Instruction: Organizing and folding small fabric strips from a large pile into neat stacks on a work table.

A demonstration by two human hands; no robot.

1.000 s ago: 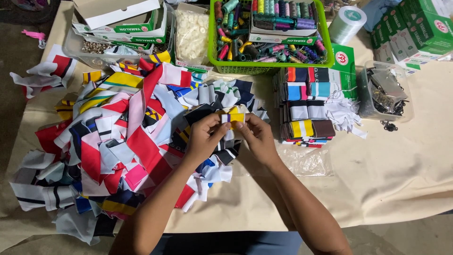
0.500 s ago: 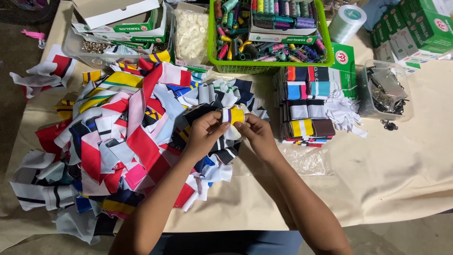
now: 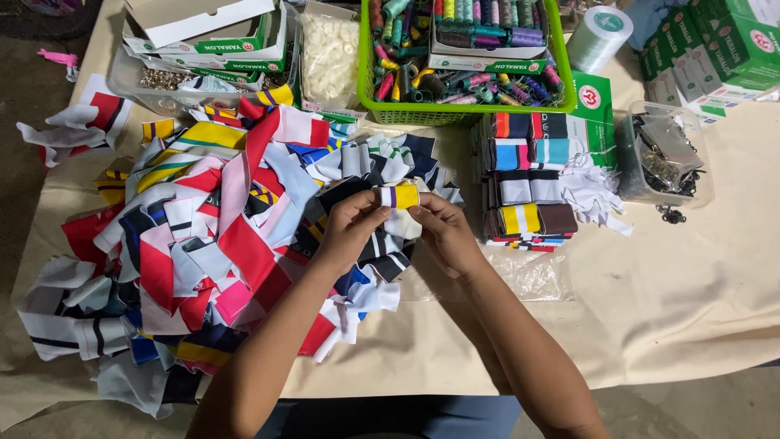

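My left hand [image 3: 351, 229] and my right hand [image 3: 445, 232] meet over the middle of the table. Between their fingertips they hold a small folded fabric piece [image 3: 398, 196], white with a purple stripe and a yellow end. Just under and left of the hands spreads a big loose heap of striped fabric pieces [image 3: 203, 236] in red, white, blue, yellow and black. To the right of my right hand stands a neat stack of folded pieces [image 3: 528, 183] in two columns.
At the back, a green basket of thread spools [image 3: 463, 61], a clear box of white buttons [image 3: 329, 53], green and white cartons [image 3: 219, 41], a white thread cone [image 3: 599, 36]. Right: a clear tub of metal parts [image 3: 662, 154]. A beige cloth [image 3: 691, 301] covers the table.
Both hands stayed in place over the pile's edge. The small yellow and white piece has been turned and lifted slightly between the fingers.
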